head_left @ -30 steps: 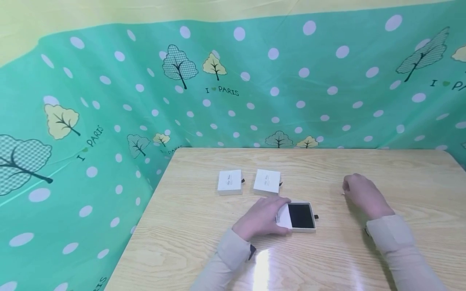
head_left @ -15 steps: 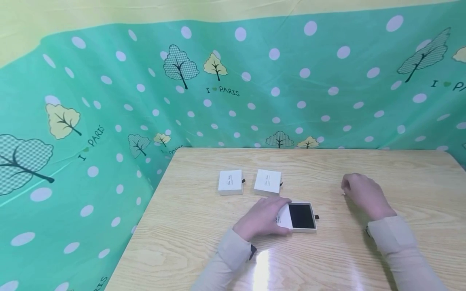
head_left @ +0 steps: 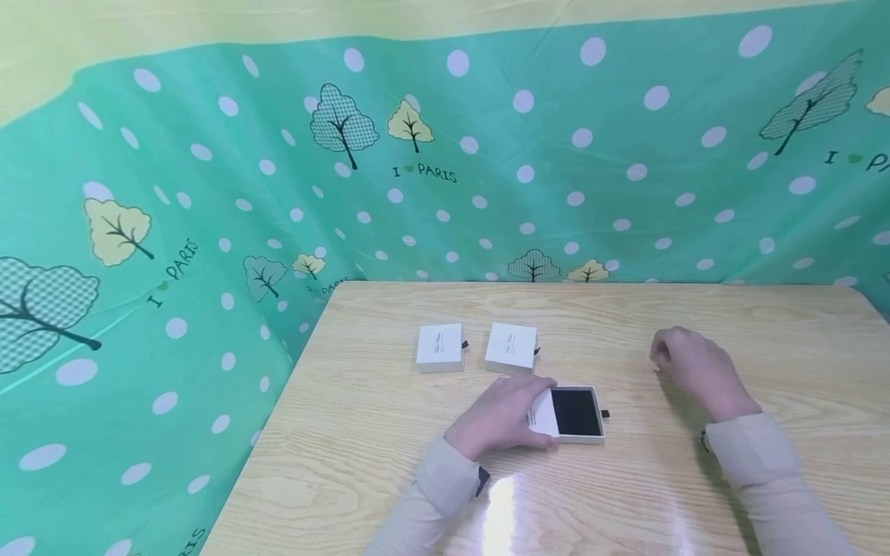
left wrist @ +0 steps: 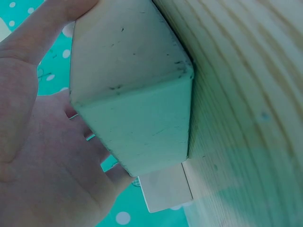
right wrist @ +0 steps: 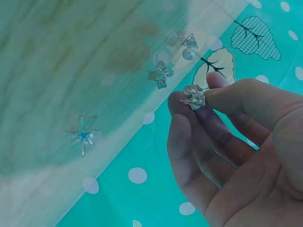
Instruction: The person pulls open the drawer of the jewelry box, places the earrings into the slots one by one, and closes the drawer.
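Note:
My left hand grips a white drawer-style gift box lying on the table, thumb and fingers on opposite sides. Its drawer is pulled out to the right, showing a black lining and a small black ribbon tab. From the left wrist view the box is seen end-on against the palm. Further right, my right hand pinches a tiny sparkling earring with a pearl between thumb and fingertip. Beneath it on the table are a starfish-shaped earring, a clustered-stone one and a triangle-and-pearl one.
Two closed white boxes with black tabs stand side by side behind the left hand. The wooden table ends at a green dotted curtain behind and to the left.
My right hand has shifted very slightly, keeping its pinch. The left hand and the box beneath it have stayed in place.

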### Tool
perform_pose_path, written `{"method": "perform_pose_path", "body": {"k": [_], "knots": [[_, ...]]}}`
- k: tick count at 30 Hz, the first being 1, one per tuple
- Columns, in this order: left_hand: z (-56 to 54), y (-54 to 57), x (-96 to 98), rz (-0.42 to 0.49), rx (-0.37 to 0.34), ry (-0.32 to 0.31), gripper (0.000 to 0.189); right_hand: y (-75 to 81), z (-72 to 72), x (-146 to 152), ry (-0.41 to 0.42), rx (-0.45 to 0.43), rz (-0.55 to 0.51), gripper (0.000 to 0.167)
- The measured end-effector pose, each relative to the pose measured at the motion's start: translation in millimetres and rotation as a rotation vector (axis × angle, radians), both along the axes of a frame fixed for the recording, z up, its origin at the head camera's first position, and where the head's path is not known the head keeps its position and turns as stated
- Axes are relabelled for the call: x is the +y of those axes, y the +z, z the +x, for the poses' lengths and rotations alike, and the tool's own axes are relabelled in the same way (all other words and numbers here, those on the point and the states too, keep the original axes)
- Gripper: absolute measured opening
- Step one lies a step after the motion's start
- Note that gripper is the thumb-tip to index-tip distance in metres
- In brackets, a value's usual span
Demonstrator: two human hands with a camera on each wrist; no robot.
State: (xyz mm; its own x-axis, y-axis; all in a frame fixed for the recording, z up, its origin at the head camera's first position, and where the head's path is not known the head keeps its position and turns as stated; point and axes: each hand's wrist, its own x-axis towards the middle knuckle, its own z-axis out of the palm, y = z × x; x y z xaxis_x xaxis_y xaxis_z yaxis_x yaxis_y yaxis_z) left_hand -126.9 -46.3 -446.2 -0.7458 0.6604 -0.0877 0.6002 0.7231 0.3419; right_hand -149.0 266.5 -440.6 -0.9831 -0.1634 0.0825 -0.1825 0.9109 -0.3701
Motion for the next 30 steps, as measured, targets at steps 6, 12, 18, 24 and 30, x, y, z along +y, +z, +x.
{"method": "perform_pose_path", "body": {"k": [6, 12, 18, 24, 30], "knots": [[-0.1, -1.6, 0.0, -0.005, 0.007, -0.001, 0.084, -0.5, -0.4, -1.0, 0.006, -0.025, -0.011, 0.011], [0.1, -1.2, 0.1, -0.01, 0.01, -0.005, 0.085, 0.2, -0.4, -1.3, -0.002, -0.038, -0.011, 0.007], [0.4, 0.1, -0.1, -0.012, 0.011, -0.006, 0.084, 3.8, 0.7, -2.0, -0.016, -0.099, -0.073, 0.014], [0.0, 0.5, 0.1, -0.015, 0.007, -0.008, 0.085, 6.8, -0.6, -2.6, -0.03, -0.141, -0.13, 0.018], [-0.5, -1.3, 0.1, -0.015, 0.011, -0.01, 0.086, 11.7, 0.1, 0.3, -0.002, -0.101, -0.145, 0.023]]}}
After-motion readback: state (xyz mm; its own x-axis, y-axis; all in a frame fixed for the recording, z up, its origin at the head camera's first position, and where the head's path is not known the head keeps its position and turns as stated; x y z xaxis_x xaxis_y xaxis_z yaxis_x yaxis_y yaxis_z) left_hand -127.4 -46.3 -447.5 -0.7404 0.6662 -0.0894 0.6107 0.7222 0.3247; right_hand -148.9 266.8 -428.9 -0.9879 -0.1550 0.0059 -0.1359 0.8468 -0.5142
